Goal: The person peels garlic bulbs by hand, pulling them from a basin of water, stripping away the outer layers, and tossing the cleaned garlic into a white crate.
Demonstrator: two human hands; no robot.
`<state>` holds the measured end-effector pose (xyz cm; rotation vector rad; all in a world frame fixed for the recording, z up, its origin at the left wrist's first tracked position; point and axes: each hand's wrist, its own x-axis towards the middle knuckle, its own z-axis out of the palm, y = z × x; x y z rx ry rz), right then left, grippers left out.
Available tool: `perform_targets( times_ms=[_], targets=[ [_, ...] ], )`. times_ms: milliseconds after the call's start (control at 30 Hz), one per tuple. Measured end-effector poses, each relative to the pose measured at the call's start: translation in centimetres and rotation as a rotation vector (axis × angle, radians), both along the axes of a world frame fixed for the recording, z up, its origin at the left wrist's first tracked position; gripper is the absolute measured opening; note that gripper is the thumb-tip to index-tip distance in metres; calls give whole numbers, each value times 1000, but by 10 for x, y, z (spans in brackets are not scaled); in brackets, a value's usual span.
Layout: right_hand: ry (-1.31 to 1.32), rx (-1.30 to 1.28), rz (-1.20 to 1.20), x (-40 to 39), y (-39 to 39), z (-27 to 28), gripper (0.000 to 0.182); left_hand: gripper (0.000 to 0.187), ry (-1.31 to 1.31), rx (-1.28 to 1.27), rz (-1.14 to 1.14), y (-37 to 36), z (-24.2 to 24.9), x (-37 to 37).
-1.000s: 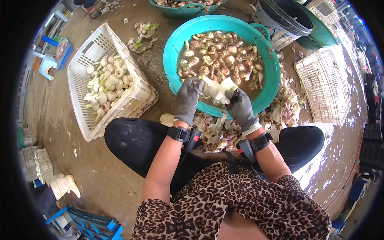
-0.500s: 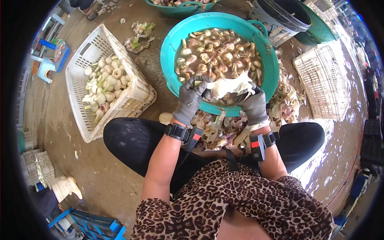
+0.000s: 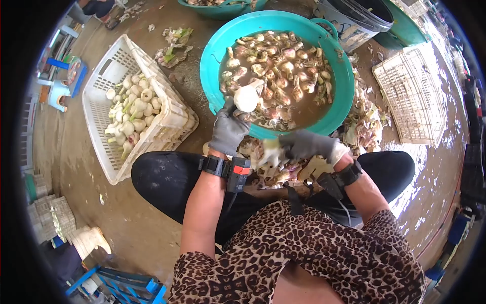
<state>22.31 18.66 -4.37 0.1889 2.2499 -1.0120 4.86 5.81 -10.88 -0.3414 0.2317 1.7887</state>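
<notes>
My left hand (image 3: 228, 130), in a grey glove, is closed around a peeled white garlic bulb (image 3: 246, 99) at the near left rim of the teal tub (image 3: 210, 71). Brownish water fills that tub, with several unpeeled garlic bulbs (image 3: 287, 67) lying in it. Lower and to the right, my right hand (image 3: 308, 144), gloved too and smeared by motion, holds a pale strip of garlic skin (image 3: 273, 152). Beneath it, a heap of garlic peelings (image 3: 283, 175) lies between my knees.
On the left stands a white crate (image 3: 96, 109) with several peeled garlic bulbs (image 3: 134, 104). An overturned white crate (image 3: 411, 96) lies at right. Buckets (image 3: 354, 25) and another teal tub (image 3: 223, 9) stand behind. More peelings (image 3: 365, 119) lie beside the main tub. A person's boot (image 3: 90, 242) shows at lower left.
The garlic bulb, earlier stretched between both hands, is now in my left hand alone, turned upright. My right hand has moved down and toward the left with a piece of skin.
</notes>
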Motion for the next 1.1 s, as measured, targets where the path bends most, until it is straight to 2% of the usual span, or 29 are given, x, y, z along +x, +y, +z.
perform_targets(
  times_ms=[33,67,100,133,167,233,267,333,367,400,433,467,500,533,600,667,700,733,800,867,900,933,967,1000,1033,1067,1100],
  targets=[
    [214,225,106,9,-3,-13,39,21,-15,-62,-6,1,4,1],
    [214,224,102,4,1,-10,39,21,-33,-126,-8,1,10,4],
    [149,332,-130,-8,10,-5,39,21,-36,-127,-6,4,24,11],
    [82,440,-358,-18,16,-3,39,21,65,-288,37,9,37,20],
    [79,437,-352,-24,18,-5,39,21,165,-451,81,11,44,25],
    [700,74,-683,-32,20,-10,36,20,110,-379,19,6,12,22],
    [704,74,-687,-34,21,-10,36,20,60,-302,-47,8,12,21],
    [755,298,-479,-37,20,-9,26,18,57,-298,-70,7,12,21],
    [748,359,-497,-36,19,-12,17,18,238,-327,-15,5,16,21],
    [744,356,-493,-31,19,-15,17,17,416,-356,41,2,18,21],
    [646,390,-475,-23,20,-17,16,17,412,-358,43,1,19,20],
    [548,424,-456,-13,23,-20,15,18,442,-429,143,0,20,16],
    [547,400,-473,-1,25,-29,14,19,470,-499,245,-2,19,11],
    [543,401,-467,14,28,-40,14,19,464,-500,248,-4,17,6],
    [251,429,-178,36,33,-54,16,18,375,-417,355,-8,18,-7],
    [156,429,-217,46,40,-54,17,18,241,-343,413,-13,39,-16],
    [63,429,-250,50,42,-53,18,21,81,-21,374,-23,51,-28],
    [54,427,-252,51,47,-56,18,25,-22,193,434,-31,55,-42],
    [212,367,-487,42,62,-69,20,33,123,476,593,-45,96,-54],
    [168,398,-452,30,75,-98,26,38,52,485,654,-54,140,-43],
    [115,320,-605,23,76,-118,32,38,56,486,655,-58,141,-41],
    [58,238,-755,14,77,-134,40,39,169,432,612,-62,141,-40],
    [30,262,-669,-1,74,-146,55,40,279,376,572,-64,140,-40],
    [-48,205,-783,-19,55,-130,64,40,281,374,578,-63,132,-41],
    [-182,159,-799,-35,48,-152,71,39,295,336,524,-62,116,-42],
    [-203,266,-722,-52,33,-154,64,38,310,297,471,-60,101,-43],
    [-154,268,-686,-59,26,-168,57,35,310,188,495,-54,92,-42]
  ],
)
